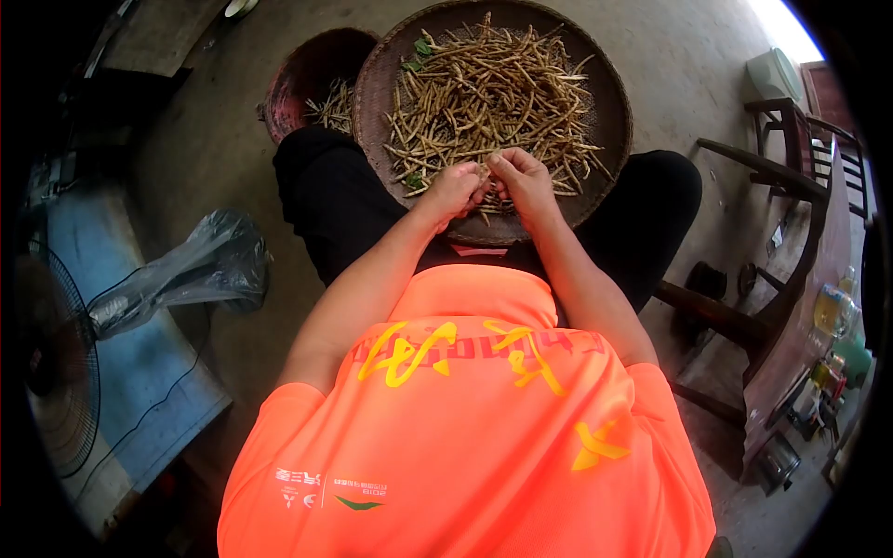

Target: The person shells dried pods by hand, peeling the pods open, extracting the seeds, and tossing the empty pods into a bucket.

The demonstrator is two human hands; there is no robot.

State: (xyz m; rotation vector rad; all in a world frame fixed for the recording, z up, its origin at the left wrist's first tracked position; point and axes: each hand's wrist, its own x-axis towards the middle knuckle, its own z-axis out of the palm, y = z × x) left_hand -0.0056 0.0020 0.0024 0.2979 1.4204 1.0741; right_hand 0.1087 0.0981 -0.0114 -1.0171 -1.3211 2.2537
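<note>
A round woven tray (372, 102) lies across the front of the lap, heaped with dry tan bean pods (488, 88) and a few green leaves. Over its near edge, my left hand (453, 192) has its fingers curled together around something small, perhaps a pod. Close beside it on the right, my right hand (524, 181) pinches with thumb and forefinger at the same spot. The piece between the fingertips is too small to make out clearly.
Behind the tray's left side stands a reddish basket (286, 88) with some pods or husks. A fan (60, 358) and a plastic bag (200, 270) are at the left. Wooden chairs (786, 177), a white bucket (773, 74) and a table with bottles (834, 307) are at the right.
</note>
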